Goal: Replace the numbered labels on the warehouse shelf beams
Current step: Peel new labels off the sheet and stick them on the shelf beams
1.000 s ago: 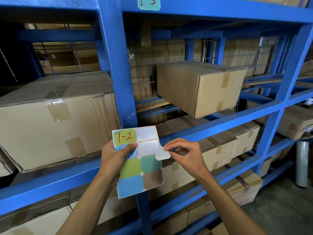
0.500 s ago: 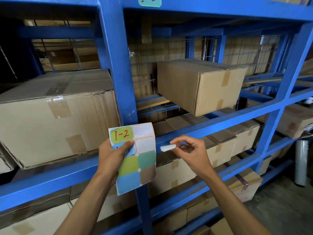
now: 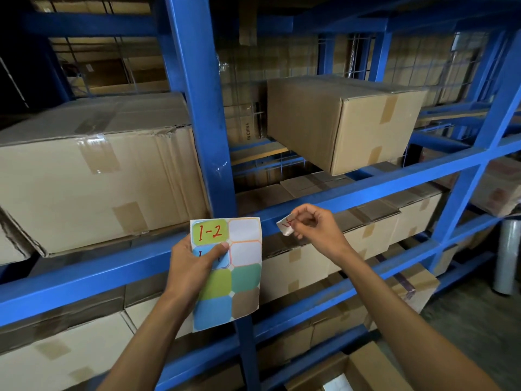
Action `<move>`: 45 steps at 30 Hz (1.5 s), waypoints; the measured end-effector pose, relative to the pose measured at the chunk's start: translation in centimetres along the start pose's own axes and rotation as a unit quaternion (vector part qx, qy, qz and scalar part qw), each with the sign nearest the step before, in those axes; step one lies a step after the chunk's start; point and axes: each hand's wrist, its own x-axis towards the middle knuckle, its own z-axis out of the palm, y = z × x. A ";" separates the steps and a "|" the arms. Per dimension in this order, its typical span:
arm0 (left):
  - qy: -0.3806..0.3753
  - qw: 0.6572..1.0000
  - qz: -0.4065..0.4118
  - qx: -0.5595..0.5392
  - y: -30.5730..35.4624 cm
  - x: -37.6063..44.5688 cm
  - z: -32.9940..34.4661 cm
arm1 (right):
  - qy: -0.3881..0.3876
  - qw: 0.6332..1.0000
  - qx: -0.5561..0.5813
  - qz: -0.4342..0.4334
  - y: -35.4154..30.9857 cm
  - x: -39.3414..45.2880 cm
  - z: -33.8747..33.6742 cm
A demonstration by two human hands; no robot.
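My left hand [image 3: 194,266] holds a sheet of coloured labels [image 3: 245,280] upright in front of the blue upright post [image 3: 203,114]. Its top-left green label reads "1-2" in red; two cells to its right are peeled bare. The thumb covers part of a blue label with red writing. My right hand [image 3: 315,230] pinches a small peeled white label [image 3: 286,225] with red marks, just right of the sheet. That label hangs in front of the blue shelf beam [image 3: 380,187].
Large taped cardboard boxes [image 3: 93,176] fill the shelf at left, and another box [image 3: 346,119] sits on the right shelf. More boxes are stacked on lower levels. A roll of clear wrap [image 3: 507,255] stands on the floor at far right.
My right hand has pulled the white label off the sheet and carried it right and slightly up. The view has dropped, so the "1-3" label on the top beam is out of frame.
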 end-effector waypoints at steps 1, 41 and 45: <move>0.003 1.000 0.000 0.001 -0.3 0.0 -0.1 | -0.006 1.000 -0.015 0.001 0.1 0.3 0.1; 0.014 1.000 -0.026 -0.005 -1.5 1.1 -0.4 | 0.075 0.996 -0.011 -0.056 4.2 2.5 5.4; 0.014 1.000 -0.022 -0.004 -1.4 1.0 -0.5 | 0.074 0.995 -0.025 -0.056 4.4 2.6 5.6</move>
